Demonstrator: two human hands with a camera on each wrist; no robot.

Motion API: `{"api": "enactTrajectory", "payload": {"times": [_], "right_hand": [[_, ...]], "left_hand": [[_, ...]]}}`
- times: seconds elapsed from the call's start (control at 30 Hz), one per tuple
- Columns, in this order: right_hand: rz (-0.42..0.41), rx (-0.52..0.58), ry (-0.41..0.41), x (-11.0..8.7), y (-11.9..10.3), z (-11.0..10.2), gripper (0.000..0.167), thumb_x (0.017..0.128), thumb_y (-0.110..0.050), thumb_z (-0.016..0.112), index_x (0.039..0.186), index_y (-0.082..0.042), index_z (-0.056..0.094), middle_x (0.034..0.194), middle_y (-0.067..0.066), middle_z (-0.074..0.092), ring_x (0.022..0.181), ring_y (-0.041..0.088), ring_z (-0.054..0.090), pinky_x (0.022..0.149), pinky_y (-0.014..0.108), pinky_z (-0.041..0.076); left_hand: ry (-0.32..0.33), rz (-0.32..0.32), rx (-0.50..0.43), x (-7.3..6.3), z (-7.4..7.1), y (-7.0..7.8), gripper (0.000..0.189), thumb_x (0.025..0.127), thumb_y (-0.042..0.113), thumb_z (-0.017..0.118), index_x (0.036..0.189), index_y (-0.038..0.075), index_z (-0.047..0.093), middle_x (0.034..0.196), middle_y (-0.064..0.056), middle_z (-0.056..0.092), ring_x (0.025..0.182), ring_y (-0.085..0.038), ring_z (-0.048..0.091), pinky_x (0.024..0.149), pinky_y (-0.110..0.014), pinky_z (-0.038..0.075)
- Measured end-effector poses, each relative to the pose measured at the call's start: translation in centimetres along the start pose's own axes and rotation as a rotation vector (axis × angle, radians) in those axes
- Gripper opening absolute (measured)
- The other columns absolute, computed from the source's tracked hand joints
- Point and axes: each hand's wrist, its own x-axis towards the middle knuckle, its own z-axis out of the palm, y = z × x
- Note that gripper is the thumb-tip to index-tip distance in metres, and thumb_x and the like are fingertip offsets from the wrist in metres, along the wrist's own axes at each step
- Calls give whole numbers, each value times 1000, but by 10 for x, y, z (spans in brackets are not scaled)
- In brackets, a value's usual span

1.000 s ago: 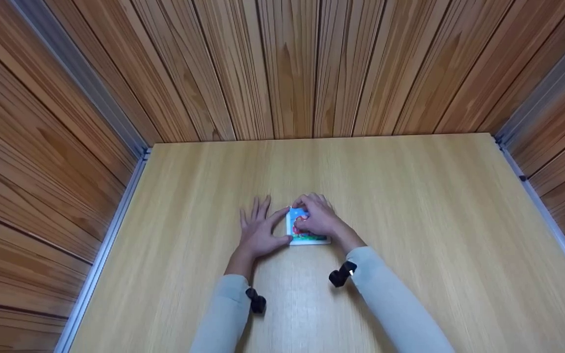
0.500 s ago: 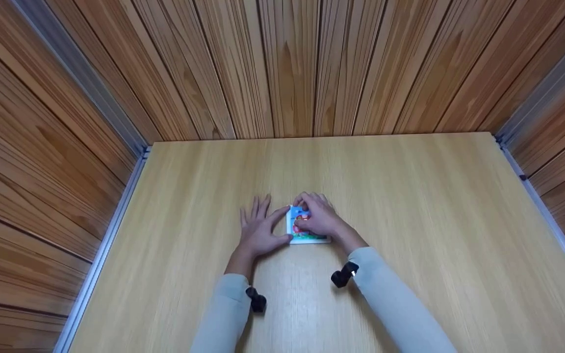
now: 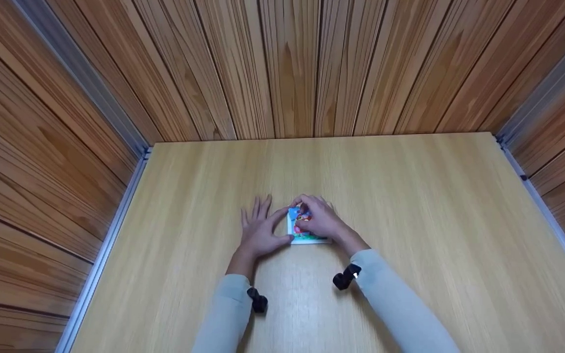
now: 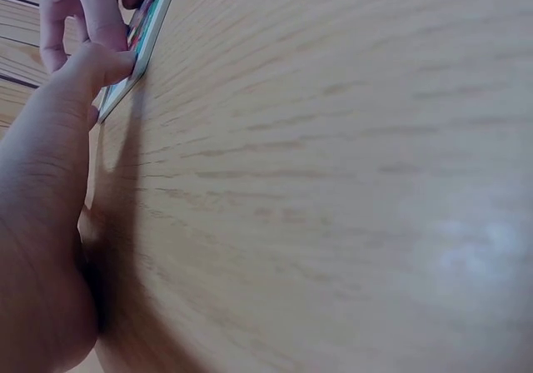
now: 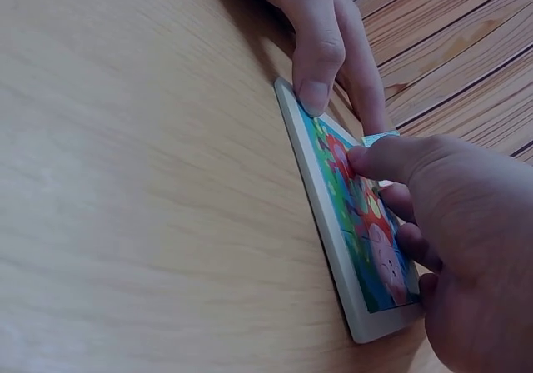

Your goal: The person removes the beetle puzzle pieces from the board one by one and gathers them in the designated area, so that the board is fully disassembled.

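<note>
The picture puzzle [image 5: 385, 261] lies on the table [image 3: 385, 196], in front of the person, directly between the two hands. Most of it looks finished: in the right wrist view, the pieces in sight sit level inside the white frame [image 5: 311, 181], with thin seams between them. What seems unsettled is one blue piece [image 3: 293, 213] at the far left corner, which looks raised out of line with the rest. (Whether it is going in or coming out, these pictures alone cannot say.)

The right hand [image 3: 321, 218] is bent over the puzzle, its fingers curled; thumb and forefinger appear to pinch that corner piece, leaving little gap. How firmly they have it I cannot tell, as the forefinger is hidden behind the thumb in the closer view. The left hand [image 3: 261, 238] is spread wide on the table and grasps nothing; its thumb and forefinger touch the left side of the frame, probably to steady it.

If the aim is a full picture, only seating this corner appears left, though the part beneath the right hand is covered and could hide another gap.
</note>
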Motion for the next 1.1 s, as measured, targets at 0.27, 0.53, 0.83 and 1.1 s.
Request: {"api": "enactTrajectory", "payload": {"times": [0.27,0.53,0.83,1.1], "right_hand": [[-48,-37,43,2,2,3,36,93,-9,84,128,-11,73,108,11,71,115,31,60,106,49,35],[-57,-37,48,3,5,2,38,95,-9,83,133,-9,78,106,10,73,109,27,63,103,46,44],[-22,18,6,2,7,-3,40,101,-8,80,141,-11,78,112,10,75,102,20,65,91,31,51],[-52,63,10,3,10,-2,37,102,-2,78,138,-10,75,108,11,73,98,19,64,90,30,49]], "left_hand": [[13,11,15,-1,2,-1,85,88,68,73,166,36,57,191,-15,19,179,-48,-1,135,-83,-11],[-3,5,-7,-2,0,-1,87,88,67,73,167,37,54,192,-15,16,179,-48,-3,135,-81,-15],[-12,-1,5,-1,1,-2,88,88,68,73,169,38,52,193,-13,14,180,-46,-5,136,-79,-16],[-6,0,-5,-2,0,-1,89,87,69,72,168,38,53,192,-14,16,179,-48,-3,136,-81,-14]]}}
